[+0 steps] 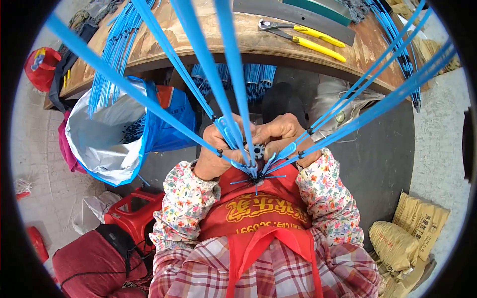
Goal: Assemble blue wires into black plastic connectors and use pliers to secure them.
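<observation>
From the head view, we're looking down at a dark toothed disc (258,150) just off the clock's centre, in front of a red apron (214,218). The right hand (285,130) is pinching it, thumb against the rim, so that grip's closed on the disc, probably to stop it twisting. The left hand (214,140) is curling in on the 9 o'clock side, but rods are hiding its fingertips, so we can't tell what its grip is doing. Our guess is it's steadying the far edge.

Long blue rods (207,59) are spreading from a dark joint (256,177), just on the 6 o'clock side of the disc, out toward 10 through 2. We're reckoning they're pointing that way to leave the lap side free for elbows.

Up on the table (263,47), a loose blue bundle (119,47) is hanging over the edge at 10 o'clock, likely for easy grabbing. Yellow-handled pliers (319,49) are lying at 1, presumably parked within reach. At 9, a white-lined bag (92,144) is gaping open with dark-tipped pieces inside, seemingly handy for the left side.
</observation>
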The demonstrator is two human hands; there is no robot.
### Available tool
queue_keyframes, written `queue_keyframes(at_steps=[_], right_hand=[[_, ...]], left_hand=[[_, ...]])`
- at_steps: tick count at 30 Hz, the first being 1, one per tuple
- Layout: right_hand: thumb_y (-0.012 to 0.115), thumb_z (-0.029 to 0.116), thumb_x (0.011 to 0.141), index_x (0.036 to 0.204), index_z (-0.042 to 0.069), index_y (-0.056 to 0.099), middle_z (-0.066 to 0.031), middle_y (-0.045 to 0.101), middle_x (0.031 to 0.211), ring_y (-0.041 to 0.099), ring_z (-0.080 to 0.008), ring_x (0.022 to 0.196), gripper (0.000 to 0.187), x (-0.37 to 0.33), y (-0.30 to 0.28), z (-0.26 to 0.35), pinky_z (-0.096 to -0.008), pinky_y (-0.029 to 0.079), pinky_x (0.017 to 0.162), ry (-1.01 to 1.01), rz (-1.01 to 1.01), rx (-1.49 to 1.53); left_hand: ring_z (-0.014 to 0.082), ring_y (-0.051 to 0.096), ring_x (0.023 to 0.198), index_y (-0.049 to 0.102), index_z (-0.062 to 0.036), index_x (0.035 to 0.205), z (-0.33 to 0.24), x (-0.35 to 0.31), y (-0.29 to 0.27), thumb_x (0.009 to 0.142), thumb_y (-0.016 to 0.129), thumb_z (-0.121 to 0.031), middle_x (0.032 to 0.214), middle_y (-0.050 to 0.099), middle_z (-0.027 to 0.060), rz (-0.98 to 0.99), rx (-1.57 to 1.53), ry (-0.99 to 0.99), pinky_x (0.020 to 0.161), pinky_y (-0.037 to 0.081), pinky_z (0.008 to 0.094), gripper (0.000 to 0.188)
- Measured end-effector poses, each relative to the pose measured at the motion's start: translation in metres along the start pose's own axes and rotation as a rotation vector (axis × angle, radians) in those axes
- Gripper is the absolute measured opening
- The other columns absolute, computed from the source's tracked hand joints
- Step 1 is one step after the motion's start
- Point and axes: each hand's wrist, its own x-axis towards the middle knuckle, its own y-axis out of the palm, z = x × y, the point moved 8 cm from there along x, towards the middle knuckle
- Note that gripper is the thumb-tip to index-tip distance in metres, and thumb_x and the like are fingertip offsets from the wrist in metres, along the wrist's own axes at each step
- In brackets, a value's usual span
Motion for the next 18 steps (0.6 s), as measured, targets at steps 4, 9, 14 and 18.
queue_keyframes(at_steps=[4, 9, 14, 18], right_hand=[[0.078, 0.014, 0.072, 0.094, -0.007, 0.068, -0.0129, 0.07, 0.085, 0.065, -0.0155, 0.072, 0.031, 0.001, 0.005, 0.004, -0.0257, 0.05, 0.06, 0.041, 0.263, -0.085], [0.069, 0.007, 0.076, 0.094, 0.0, 0.07, -0.0031, 0.061, 0.065, 0.056, -0.009, 0.059, 0.019, 0.004, 0.004, -0.001, -0.0221, 0.045, 0.054, 0.074, 0.147, 0.034], [0.063, 0.005, 0.082, 0.101, -0.001, 0.064, -0.0019, 0.059, 0.069, 0.056, -0.0073, 0.061, 0.02, -0.019, -0.037, 0.023, -0.0208, 0.045, 0.055, 0.016, -0.542, -0.24], [0.059, -0.003, 0.081, 0.103, -0.003, 0.058, -0.0055, 0.06, 0.084, 0.057, -0.0093, 0.072, 0.022, -0.053, -0.01, 0.045, -0.0232, 0.047, 0.065, -0.083, -0.687, -0.483]], left_hand=[[0.0186, 0.062, 0.089, 0.049, 0.0037, 0.113, 0.003, 0.002, 0.01, 0.053, 0.091, -0.018, 0.106, 0.059, 0.0129, 0.106, -0.137, -0.15, 0.077, 0.052, 0.0309, 0.077], [0.0142, 0.061, 0.088, 0.045, 0.0027, 0.126, 0.001, 0.005, 0.019, 0.066, 0.082, -0.012, 0.105, 0.06, 0.0092, 0.118, -0.192, -0.129, 0.079, 0.051, 0.0277, 0.072], [0.0112, 0.06, 0.082, 0.044, 0.0038, 0.128, -0.007, -0.001, 0.007, 0.074, 0.075, -0.004, 0.096, 0.062, 0.0059, -0.056, -0.057, -0.1, 0.073, 0.049, 0.0244, 0.062], [0.013, 0.06, 0.083, 0.041, 0.0043, 0.131, -0.002, -0.002, 0.016, 0.075, 0.077, -0.016, 0.094, 0.062, 0.0065, -0.096, 0.029, -0.131, 0.073, 0.049, 0.0244, 0.07]])
